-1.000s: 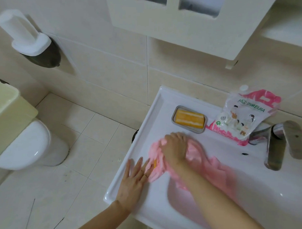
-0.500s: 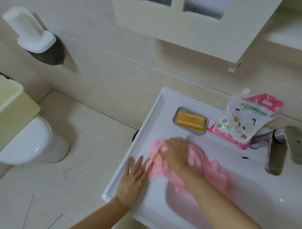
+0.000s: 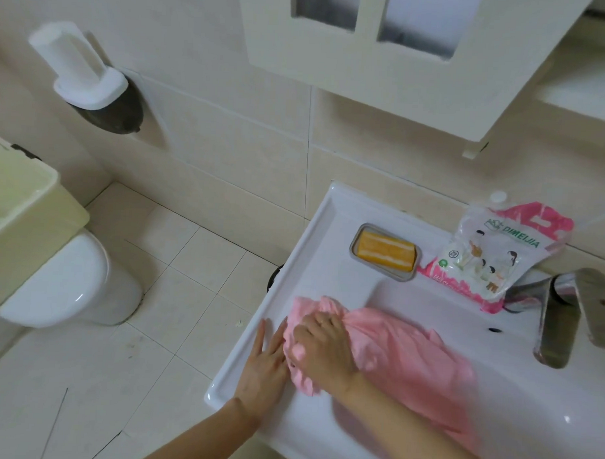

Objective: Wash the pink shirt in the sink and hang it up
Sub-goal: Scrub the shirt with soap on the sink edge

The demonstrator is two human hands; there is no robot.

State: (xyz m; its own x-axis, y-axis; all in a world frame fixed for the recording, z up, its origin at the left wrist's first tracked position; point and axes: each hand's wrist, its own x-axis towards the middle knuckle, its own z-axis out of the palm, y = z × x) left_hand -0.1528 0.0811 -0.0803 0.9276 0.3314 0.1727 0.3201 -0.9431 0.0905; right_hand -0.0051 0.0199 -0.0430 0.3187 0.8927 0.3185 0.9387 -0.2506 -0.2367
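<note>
The pink shirt (image 3: pixel 403 346) lies bunched on the left ledge of the white sink (image 3: pixel 332 213) and trails right into the basin. My right hand (image 3: pixel 321 346) is curled over the bunched end, gripping and pressing the cloth. My left hand (image 3: pixel 265 368) rests flat on the sink's left rim, fingers spread, its fingertips touching the shirt's edge. Part of the shirt is hidden under my right hand and forearm.
A metal dish with an orange soap bar (image 3: pixel 385 250) sits at the back of the sink, beside a pink and white detergent pouch (image 3: pixel 492 256). A chrome faucet (image 3: pixel 562 317) stands at right. A toilet (image 3: pixel 69 283) is on the left; a cabinet (image 3: pixel 386 50) hangs overhead.
My right hand has slid back toward me and to the left over the shirt in a rubbing stroke. My left hand has stayed flat on the rim.
</note>
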